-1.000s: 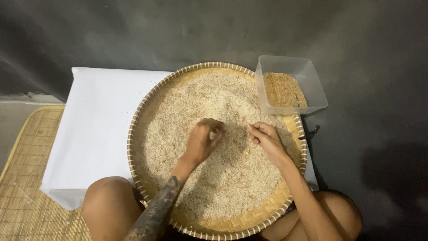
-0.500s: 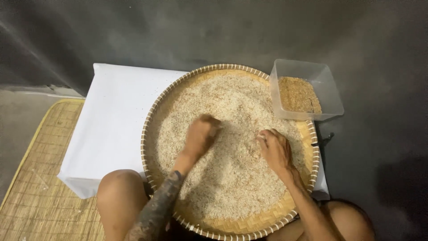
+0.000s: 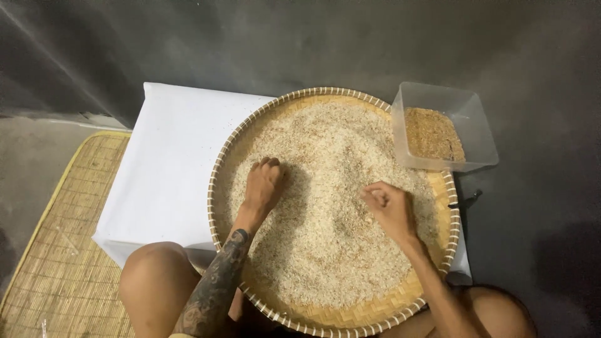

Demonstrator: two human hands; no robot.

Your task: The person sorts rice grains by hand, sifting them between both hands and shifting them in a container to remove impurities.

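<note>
Left hand [image 3: 263, 186] fingertips buried in rice [image 3: 325, 250].

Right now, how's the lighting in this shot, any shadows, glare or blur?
Head view: even, soft light on the rice tray and white cloth; both hands sharp, left hand, right hand; dark, dim background; no glare, faint shadows beside the hands.

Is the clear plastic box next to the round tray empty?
No, the clear plastic box beside the round woven tray holds a layer of brownish grain or husk on its bottom.
</note>
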